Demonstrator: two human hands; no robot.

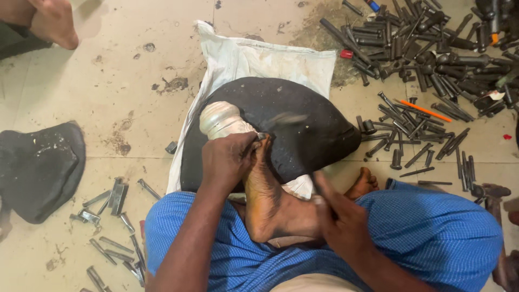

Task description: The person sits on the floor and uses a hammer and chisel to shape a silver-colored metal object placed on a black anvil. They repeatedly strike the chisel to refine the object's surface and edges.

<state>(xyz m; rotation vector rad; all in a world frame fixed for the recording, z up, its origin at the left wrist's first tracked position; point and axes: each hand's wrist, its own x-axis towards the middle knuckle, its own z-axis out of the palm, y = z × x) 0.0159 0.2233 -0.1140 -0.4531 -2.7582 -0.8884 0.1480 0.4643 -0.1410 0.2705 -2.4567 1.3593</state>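
Right hand (346,221) nearest, fingers curled round a blurred dark tool handle (320,186).
Left hand (230,159) gripping a small punch (261,137) against silver vessel (220,120), resting on black cushion's (303,130) left edge, foot (265,189) bracing.

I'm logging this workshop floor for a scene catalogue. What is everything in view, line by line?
Metal vessel: one, silvery, ribbed, lying on the black cushion.
Black cushion: one, centre, on the white sack.
White sack: one, spread on the floor.
Punches and chisels: many, dark, heaped upper right.
Orange pencil: one, among them.
Small tools: several, grey, lower left.
Dark pad: one, left edge.
Another person's foot: one, top left.
Blue cloth: one, over the lap.
Own foot: bare, against the vessel.
Left hand: gripping a thin tool on the vessel.
Right hand: holding a dark handle, blurred.
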